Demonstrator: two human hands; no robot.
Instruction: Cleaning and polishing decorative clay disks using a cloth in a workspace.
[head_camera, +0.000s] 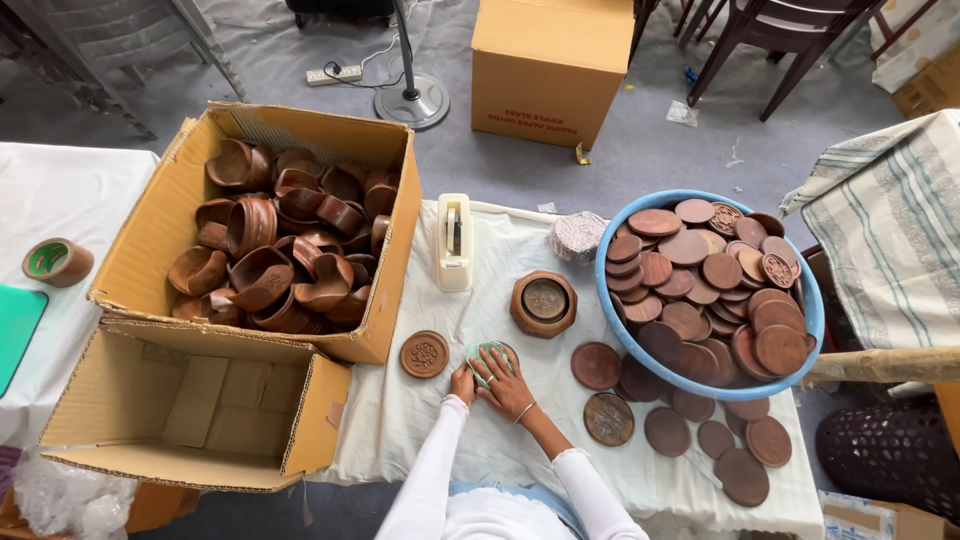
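Nearest, both white-sleeved arms reach up from six o'clock onto the cloth-covered tabletop (500, 300), where the right hand (507, 385) lies spread flat, clenching nothing, over a round wooden disc wrapped in pale green film (487, 352); the left hand (462, 383) pinches the wrap's edge at the disc's seven o'clock side. Just beside it at nine o'clock lies a carved wooden coaster (425, 354), and at three o'clock loose wooden discs (668, 430) are scattered over the cloth. Farther on, at twelve o'clock, sit a round wooden holder (544, 303) and a white tape dispenser (454, 241). At two o'clock a blue basin (812, 320) is heaped with more discs. At ten o'clock an open cardboard box (390, 270) holds many wooden bowls (280, 240); an empty cardboard box (310, 420) lies nearer, at eight o'clock.
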